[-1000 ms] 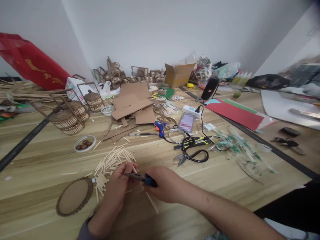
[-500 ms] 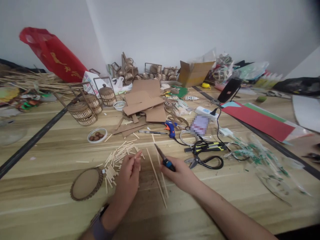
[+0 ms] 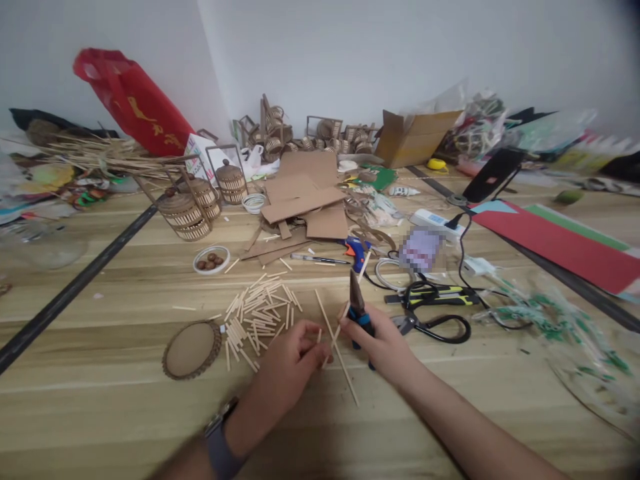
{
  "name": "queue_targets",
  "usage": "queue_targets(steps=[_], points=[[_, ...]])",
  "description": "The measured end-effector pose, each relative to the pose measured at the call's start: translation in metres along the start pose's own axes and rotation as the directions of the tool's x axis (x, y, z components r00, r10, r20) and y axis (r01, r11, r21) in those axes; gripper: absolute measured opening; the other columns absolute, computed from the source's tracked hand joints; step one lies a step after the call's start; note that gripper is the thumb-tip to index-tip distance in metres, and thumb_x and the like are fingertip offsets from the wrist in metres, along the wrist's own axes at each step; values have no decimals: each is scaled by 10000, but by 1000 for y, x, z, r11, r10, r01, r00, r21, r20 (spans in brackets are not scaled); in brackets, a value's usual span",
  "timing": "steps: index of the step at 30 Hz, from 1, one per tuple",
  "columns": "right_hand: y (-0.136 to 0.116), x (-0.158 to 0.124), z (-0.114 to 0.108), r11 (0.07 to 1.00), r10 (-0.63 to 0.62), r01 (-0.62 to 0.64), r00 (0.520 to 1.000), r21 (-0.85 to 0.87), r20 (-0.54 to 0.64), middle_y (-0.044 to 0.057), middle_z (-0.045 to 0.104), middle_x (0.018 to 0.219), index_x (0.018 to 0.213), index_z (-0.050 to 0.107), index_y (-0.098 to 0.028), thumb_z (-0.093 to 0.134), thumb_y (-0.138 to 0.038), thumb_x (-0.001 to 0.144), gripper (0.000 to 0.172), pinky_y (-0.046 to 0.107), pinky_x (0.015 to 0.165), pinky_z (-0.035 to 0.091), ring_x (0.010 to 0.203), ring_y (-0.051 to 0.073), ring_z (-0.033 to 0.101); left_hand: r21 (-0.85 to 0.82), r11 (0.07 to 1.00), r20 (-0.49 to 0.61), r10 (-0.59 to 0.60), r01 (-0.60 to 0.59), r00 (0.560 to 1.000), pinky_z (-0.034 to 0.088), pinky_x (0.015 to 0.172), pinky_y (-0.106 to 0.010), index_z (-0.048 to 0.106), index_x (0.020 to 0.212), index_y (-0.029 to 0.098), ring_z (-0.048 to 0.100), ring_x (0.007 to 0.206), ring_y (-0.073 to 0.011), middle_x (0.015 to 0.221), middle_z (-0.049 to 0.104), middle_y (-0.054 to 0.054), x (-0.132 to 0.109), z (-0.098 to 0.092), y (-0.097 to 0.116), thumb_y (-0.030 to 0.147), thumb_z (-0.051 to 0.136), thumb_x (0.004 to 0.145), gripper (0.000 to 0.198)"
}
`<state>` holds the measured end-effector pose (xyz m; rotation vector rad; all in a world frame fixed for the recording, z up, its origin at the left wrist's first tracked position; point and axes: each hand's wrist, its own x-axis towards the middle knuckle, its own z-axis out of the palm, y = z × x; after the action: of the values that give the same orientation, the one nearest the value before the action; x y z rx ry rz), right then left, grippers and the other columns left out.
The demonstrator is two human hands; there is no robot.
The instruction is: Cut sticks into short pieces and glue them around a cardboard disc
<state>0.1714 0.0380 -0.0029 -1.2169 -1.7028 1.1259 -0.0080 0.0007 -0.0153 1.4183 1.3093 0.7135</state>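
My right hand [image 3: 387, 340] is closed round a pair of pliers [image 3: 356, 300] with dark jaws and blue-black handles, the jaws pointing up and away. Its thumb and finger also pinch a long thin wooden stick [image 3: 365, 265], which slants down toward my left hand [image 3: 295, 357]. That hand has its fingers closed at the stick's lower end, and a short piece of stick [image 3: 319, 335] shows at its fingertips. Beneath, a second long stick [image 3: 345, 367] lies on the table. A heap of short cut sticks [image 3: 257, 307] lies just beyond my left hand.
Left of the heap lies a round cardboard base with a ridged rim [image 3: 193, 350]. Behind are a dish of brown beads [image 3: 211, 260], small lidded baskets [image 3: 185, 217], cardboard sheets [image 3: 305, 200] and a blue glue gun [image 3: 356, 252]. Black-handled scissors [image 3: 443, 328] lie to the right.
My left hand has moved right, toward my right hand, and now grips a stick's lower end. My right hand has lifted one long stick off the table alongside the pliers. The view has shifted slightly.
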Motion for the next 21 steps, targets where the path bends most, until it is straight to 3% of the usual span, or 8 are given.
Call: queue_targets(steps=[4,10,16,18,21], points=[[1,-1,1,999,-28,28,1000,23,-14,-17,487,669,730,512,-206,536,-412,845,237,260,621,419,641,153,465,71,995,60,63,-67,996,435,664,-259,654,778,174,658,738,-198,755,719,-39,-2,0,0,382,501,880,278],[2,-4,2,994,-109,109,994,1,6,-14,530,675,758,513,-203,520,-366,885,206,254,614,423,640,148,500,88,987,111,125,-135,986,458,709,-270,644,758,182,688,777,-211,788,739,-54,-5,2,5,387,413,938,357],[5,-8,4,988,-140,138,990,-74,-19,-16,538,685,789,528,-201,519,-359,892,189,255,609,428,640,147,522,-48,996,113,86,-81,990,478,699,-276,600,815,186,685,749,-205,789,732,-62,-5,5,5,393,444,925,282],[6,-8,5,986,-148,146,989,-84,-9,-11,568,723,897,568,-196,542,-366,886,172,259,626,446,662,153,548,-163,985,97,65,-48,993,474,703,-281,597,795,184,669,743,-202,771,718,-54,-2,4,3,435,480,905,298],[7,-10,8,963,-212,219,976,-159,56,19,617,847,1119,573,-199,640,-367,843,330,282,691,478,759,179,592,-369,929,23,-23,30,999,451,683,-267,622,794,177,626,740,-187,760,691,-37,3,0,2,479,558,848,313]])
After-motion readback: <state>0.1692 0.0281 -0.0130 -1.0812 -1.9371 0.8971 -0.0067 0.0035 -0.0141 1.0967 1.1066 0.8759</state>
